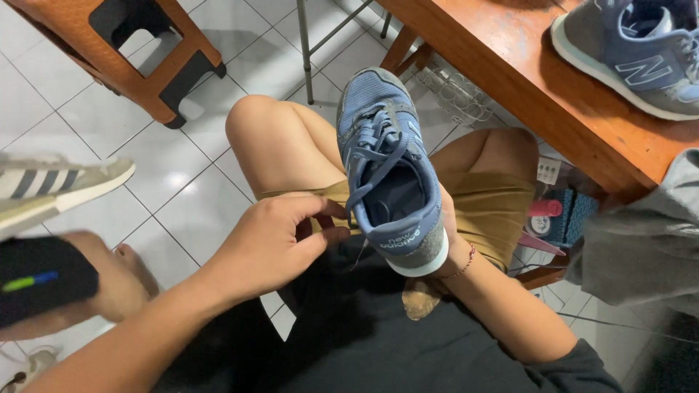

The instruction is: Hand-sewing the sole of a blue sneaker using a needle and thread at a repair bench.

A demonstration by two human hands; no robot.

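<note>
shoe (389,164): on lap, long axis toe-away, heel toward body | left hand (273,236): just left of heel, pinching lace end | right hand (445,218): mostly hidden, cupping shoe's right side

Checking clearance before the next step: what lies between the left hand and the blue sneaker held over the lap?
In the head view, nothing separates them: the left hand pinches the dark blue lace right at the blue sneaker, by its collar. Only tan shorts lie beneath.
</note>
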